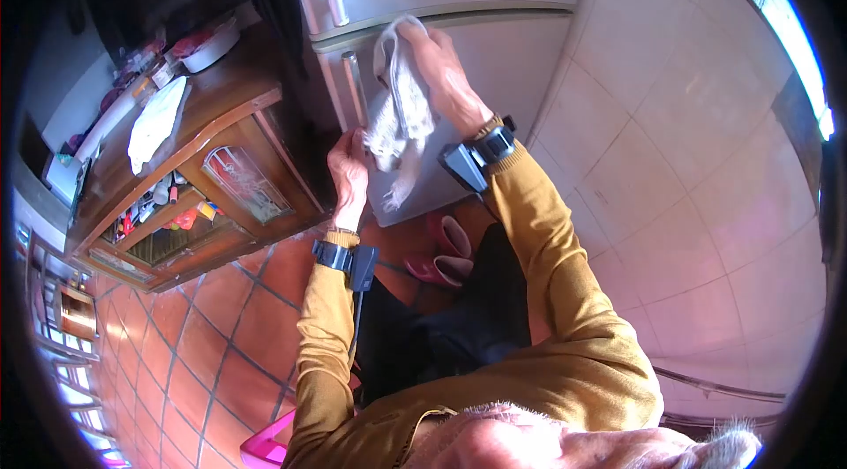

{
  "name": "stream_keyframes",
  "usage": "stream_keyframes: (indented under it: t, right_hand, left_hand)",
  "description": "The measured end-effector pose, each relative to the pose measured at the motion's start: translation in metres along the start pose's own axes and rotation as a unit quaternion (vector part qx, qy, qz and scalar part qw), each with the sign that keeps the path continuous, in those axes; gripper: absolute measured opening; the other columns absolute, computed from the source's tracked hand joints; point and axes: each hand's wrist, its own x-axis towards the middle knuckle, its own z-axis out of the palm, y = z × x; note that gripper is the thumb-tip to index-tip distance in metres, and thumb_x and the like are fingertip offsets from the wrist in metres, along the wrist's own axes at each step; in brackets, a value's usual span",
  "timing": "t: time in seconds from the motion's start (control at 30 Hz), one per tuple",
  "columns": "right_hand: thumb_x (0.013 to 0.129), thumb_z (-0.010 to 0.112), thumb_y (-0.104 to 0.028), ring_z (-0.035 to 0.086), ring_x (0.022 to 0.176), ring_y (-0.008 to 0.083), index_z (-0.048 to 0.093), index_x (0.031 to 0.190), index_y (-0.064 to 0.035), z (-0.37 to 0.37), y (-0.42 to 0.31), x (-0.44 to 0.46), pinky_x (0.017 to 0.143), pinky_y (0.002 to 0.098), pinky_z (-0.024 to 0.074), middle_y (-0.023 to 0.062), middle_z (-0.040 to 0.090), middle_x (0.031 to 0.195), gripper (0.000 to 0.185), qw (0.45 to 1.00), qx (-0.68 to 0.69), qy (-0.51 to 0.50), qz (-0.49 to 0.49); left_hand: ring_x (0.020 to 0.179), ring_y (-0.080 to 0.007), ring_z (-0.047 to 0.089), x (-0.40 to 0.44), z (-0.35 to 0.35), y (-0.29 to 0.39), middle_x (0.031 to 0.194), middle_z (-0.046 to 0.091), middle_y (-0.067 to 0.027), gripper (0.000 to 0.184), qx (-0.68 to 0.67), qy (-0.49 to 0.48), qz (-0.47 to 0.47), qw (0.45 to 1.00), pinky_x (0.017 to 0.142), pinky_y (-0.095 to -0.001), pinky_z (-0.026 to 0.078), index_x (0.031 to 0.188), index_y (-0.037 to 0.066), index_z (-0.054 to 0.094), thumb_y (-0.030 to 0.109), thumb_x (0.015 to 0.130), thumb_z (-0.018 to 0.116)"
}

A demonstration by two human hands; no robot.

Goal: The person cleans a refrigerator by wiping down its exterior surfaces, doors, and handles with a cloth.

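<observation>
My right hand [441,76] is closed on the upper part of a crumpled whitish cloth [401,116]. The cloth hangs down in folds before the lower door [494,72] of a pale refrigerator, its frayed-looking end low. My left hand [349,171] has its fingers curled at the lower end of the door's upright handle [355,85], right beside the cloth's left edge. Whether those fingers grip the handle or the cloth's edge I cannot tell. Both wrists carry dark straps with small boxes.
A wooden cabinet [212,142] on the left bears a white cloth or sheet [159,125] and a white basin [212,47]. Pink boots [450,248] stand on the red tiled floor below the refrigerator. A tiled wall [653,169] rises on the right. Something pink [269,444] is at the bottom left.
</observation>
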Motion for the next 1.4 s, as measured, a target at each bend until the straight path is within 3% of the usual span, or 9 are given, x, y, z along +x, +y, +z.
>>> stream_keyframes:
  t: [0.23, 0.47, 0.6, 0.8, 1.0, 1.07, 1.2, 1.33, 1.4]
  right_hand:
    - [0.096, 0.055, -0.026, 0.066, 0.079, 0.0196, 0.062, 0.108, -0.0021, -0.005, 0.034, -0.025, 0.073, 0.0367, 0.0555, 0.0081, 0.068, 0.092, 0.027, 0.964, 0.200, -0.041, 0.172]
    - [0.096, 0.059, -0.023, 0.063, 0.088, 0.0168, 0.062, 0.106, -0.0039, -0.009, 0.049, -0.039, 0.083, 0.0351, 0.0528, 0.0046, 0.066, 0.098, 0.022, 0.926, 0.298, -0.128, 0.193]
    - [0.097, 0.058, -0.022, 0.063, 0.088, 0.0149, 0.062, 0.108, -0.0035, -0.003, 0.036, -0.052, 0.081, 0.0323, 0.0528, 0.0043, 0.066, 0.098, 0.022, 0.939, 0.269, -0.092, 0.192]
    - [0.098, 0.055, -0.023, 0.062, 0.086, 0.0121, 0.061, 0.119, -0.0025, 0.016, 0.031, -0.086, 0.076, 0.0267, 0.0515, 0.0043, 0.067, 0.098, 0.031, 0.969, 0.173, -0.172, 0.023]
    - [0.099, 0.056, -0.027, 0.060, 0.092, 0.0111, 0.062, 0.121, -0.0022, -0.001, 0.048, -0.082, 0.082, 0.0279, 0.0493, 0.0035, 0.067, 0.100, 0.034, 0.927, 0.263, -0.244, 0.113]
    - [0.100, 0.055, -0.032, 0.058, 0.103, 0.0148, 0.060, 0.126, -0.0035, -0.009, 0.037, -0.080, 0.094, 0.0302, 0.0449, 0.0065, 0.066, 0.111, 0.039, 0.957, -0.021, -0.289, 0.016]
    - [0.096, 0.061, -0.039, 0.062, 0.099, 0.0168, 0.062, 0.125, -0.0031, -0.020, 0.023, -0.081, 0.090, 0.0314, 0.0477, 0.0080, 0.067, 0.110, 0.047, 0.969, -0.037, -0.243, 0.001]
    - [0.092, 0.065, -0.040, 0.064, 0.098, 0.0210, 0.061, 0.126, -0.0007, -0.012, 0.020, -0.071, 0.087, 0.0359, 0.0516, 0.0147, 0.068, 0.109, 0.052, 0.969, -0.176, -0.160, -0.070]
    - [0.091, 0.066, -0.039, 0.065, 0.099, 0.0263, 0.059, 0.126, 0.0004, 0.004, 0.022, -0.057, 0.085, 0.0390, 0.0528, 0.0193, 0.065, 0.107, 0.053, 0.957, -0.216, -0.120, -0.153]
  left_hand:
    - [0.066, -0.0091, 0.047, 0.005, 0.001, -0.019, 0.072, 0.058, -0.0020, 0.027, 0.124, 0.074, -0.054, 0.988, 0.061, -0.0279, 0.042, 0.103, -0.003, 0.068, 0.022, 0.098, 0.059]
    - [0.082, -0.0122, 0.060, 0.004, -0.012, -0.015, 0.089, 0.070, -0.0083, 0.027, -0.157, 0.007, -0.184, 0.970, 0.075, -0.0288, 0.049, 0.107, -0.006, 0.067, 0.018, 0.096, 0.062]
    - [0.082, -0.0093, 0.059, -0.027, -0.019, 0.050, 0.087, 0.067, -0.0045, 0.026, 0.161, 0.141, -0.057, 0.975, 0.074, -0.0239, 0.048, 0.103, -0.003, 0.067, 0.022, 0.096, 0.063]
    - [0.089, -0.0137, 0.060, -0.082, 0.005, 0.076, 0.100, 0.065, -0.0074, 0.027, 0.128, 0.010, 0.015, 0.992, 0.077, -0.0286, 0.050, 0.110, -0.002, 0.061, 0.018, 0.093, 0.067]
    - [0.069, -0.0157, 0.057, -0.081, -0.016, 0.109, 0.075, 0.061, -0.0095, 0.022, 0.202, -0.025, 0.017, 0.979, 0.065, -0.0332, 0.049, 0.092, -0.004, 0.062, 0.018, 0.095, 0.063]
    - [0.073, -0.0165, 0.060, -0.078, -0.016, 0.126, 0.081, 0.063, -0.0110, 0.023, 0.120, -0.017, -0.048, 0.991, 0.069, -0.0317, 0.050, 0.097, -0.005, 0.063, 0.017, 0.097, 0.059]
    - [0.086, -0.0189, 0.064, -0.066, -0.029, 0.137, 0.098, 0.065, -0.0133, 0.021, 0.285, 0.026, 0.220, 0.933, 0.077, -0.0301, 0.051, 0.102, -0.006, 0.063, 0.012, 0.096, 0.055]
    - [0.093, -0.0161, 0.063, -0.040, -0.048, 0.168, 0.100, 0.066, -0.0087, 0.036, 0.005, 0.083, -0.061, 0.995, 0.083, -0.0314, 0.051, 0.108, -0.003, 0.064, 0.028, 0.103, 0.045]
    - [0.096, -0.0142, 0.062, -0.013, -0.039, 0.179, 0.102, 0.065, -0.0077, 0.040, 0.112, 0.130, 0.061, 0.983, 0.084, -0.0288, 0.050, 0.112, -0.001, 0.063, 0.034, 0.104, 0.043]
